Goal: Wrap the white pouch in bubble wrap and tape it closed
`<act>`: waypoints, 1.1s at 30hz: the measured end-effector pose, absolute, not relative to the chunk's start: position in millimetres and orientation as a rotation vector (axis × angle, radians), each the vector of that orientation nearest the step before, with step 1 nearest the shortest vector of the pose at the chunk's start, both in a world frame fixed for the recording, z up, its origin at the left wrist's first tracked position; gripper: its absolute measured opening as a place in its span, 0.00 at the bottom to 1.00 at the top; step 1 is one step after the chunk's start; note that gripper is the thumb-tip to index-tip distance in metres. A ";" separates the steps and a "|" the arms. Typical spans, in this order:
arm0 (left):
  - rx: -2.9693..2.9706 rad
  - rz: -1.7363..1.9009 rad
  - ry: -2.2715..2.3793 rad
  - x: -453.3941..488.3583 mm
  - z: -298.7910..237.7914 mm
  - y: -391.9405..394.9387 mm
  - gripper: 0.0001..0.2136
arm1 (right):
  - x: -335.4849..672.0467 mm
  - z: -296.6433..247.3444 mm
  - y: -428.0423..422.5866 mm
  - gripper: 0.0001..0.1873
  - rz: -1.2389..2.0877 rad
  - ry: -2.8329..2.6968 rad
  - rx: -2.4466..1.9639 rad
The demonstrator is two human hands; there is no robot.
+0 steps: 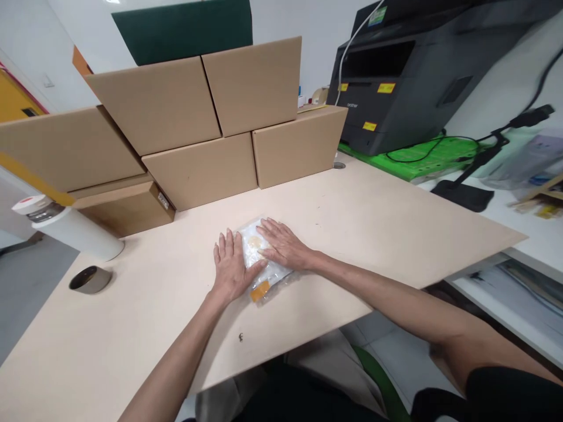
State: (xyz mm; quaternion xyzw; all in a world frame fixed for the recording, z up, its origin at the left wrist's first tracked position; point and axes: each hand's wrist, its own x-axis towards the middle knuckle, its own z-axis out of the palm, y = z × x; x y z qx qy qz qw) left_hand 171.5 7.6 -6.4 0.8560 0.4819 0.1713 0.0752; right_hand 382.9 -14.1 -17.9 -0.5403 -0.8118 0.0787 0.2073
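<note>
A small clear plastic packet (257,258) with white contents and an orange tab lies flat on the pale wooden table (373,223). My left hand (231,266) rests on the packet's left edge with its fingers stretched out flat. My right hand (284,243) presses flat on the packet's right part, fingers spread. Neither hand grips anything.
Several cardboard boxes (206,129) are stacked along the table's far side. At the left lie a white tumbler (70,225) on its side and a tape roll (90,279). A black printer (409,76) stands on a green mat at the back right. A tiny dark object (240,337) sits near the front edge.
</note>
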 end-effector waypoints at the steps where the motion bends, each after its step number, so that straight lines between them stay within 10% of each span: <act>1: 2.604 0.437 1.440 170.2 -5.3 8.2 0.46 | 382.2 -17.0 -14.9 0.40 0.226 -2.269 -1.531; 22: 2.643 0.058 1.418 171.5 15.0 16.4 0.48 | 358.2 13.1 -7.7 0.31 0.068 -2.350 -1.519; 33: 2.897 0.732 1.042 170.0 -25.5 -9.7 0.50 | 352.5 -15.1 1.0 0.29 0.053 -2.288 -1.473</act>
